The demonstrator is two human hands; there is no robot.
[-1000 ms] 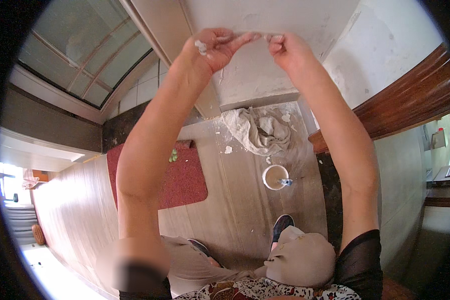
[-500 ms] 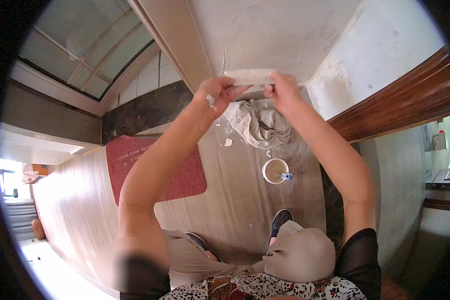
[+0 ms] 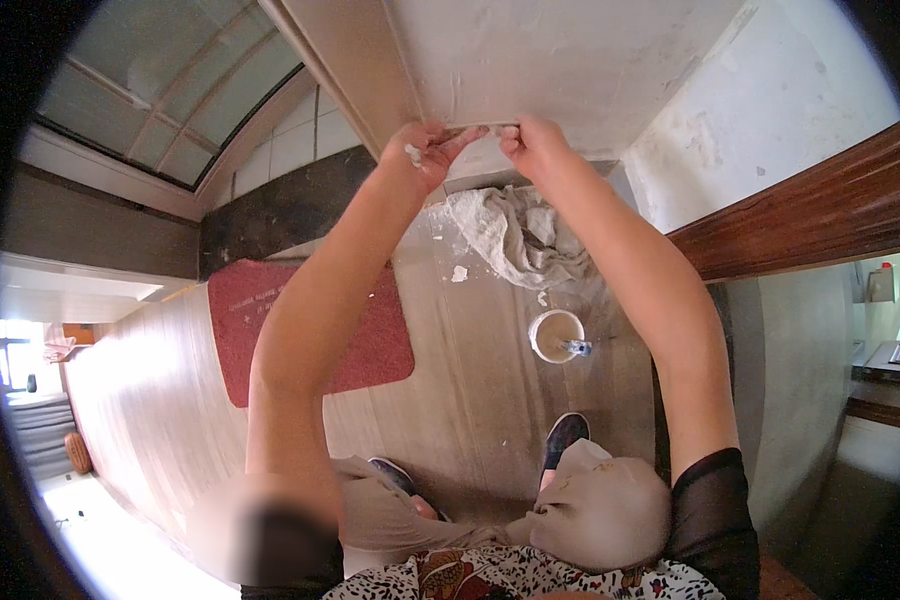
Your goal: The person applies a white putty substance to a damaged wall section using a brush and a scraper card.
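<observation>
Both of my hands are up at the white wall (image 3: 570,65), holding a flat, pale rectangular piece between them. This flat pale piece (image 3: 492,126) now shows nearly edge-on, as a thin line against the wall. My left hand (image 3: 422,157) grips its left end, with white smears near the wrist and on the fingers. At the other end, the thumb and fingers of my right hand (image 3: 536,145) are closed on it. What kind of tool it is, I cannot make out.
Below the hands, a crumpled whitish cloth (image 3: 515,238) lies on the floor amid white crumbs. Nearer me stands a white tub (image 3: 533,338) with a blue-handled tool (image 3: 576,348) in it. A red mat (image 3: 370,355) lies left; a brown wooden edge (image 3: 810,215) juts in right.
Both hands have moved up and slightly left along the wall. The flat piece has tilted from showing its broad pale face to nearly edge-on.
</observation>
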